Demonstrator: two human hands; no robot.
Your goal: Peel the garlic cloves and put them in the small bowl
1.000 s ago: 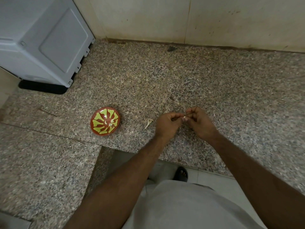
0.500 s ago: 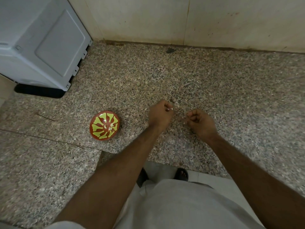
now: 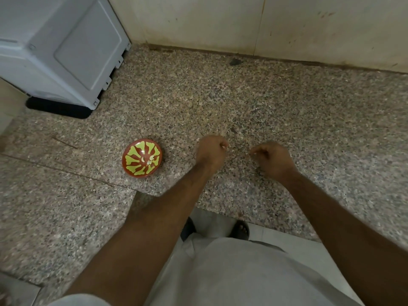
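Right of the small bowl [image 3: 142, 158], left hand [image 3: 211, 151] pinches what looks like a garlic clove [image 3: 224, 147]; right hand [image 3: 272, 159] curled, contents unclear. Slippery clove may drop onto tabletop [image 3: 287, 107].

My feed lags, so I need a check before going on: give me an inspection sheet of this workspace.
Surface: speckled granite counter, dry.
Job's things: small bowl, red with yellow pattern, holds a few pale cloves.
Clutter: pale peel bits scattered on the counter; dark speck near the wall.
Hands: left hand pinches a small pale piece; right hand curled, contents unclear.
Cables: nothing seen.
Surroundings: grey appliance far left; tiled wall behind.
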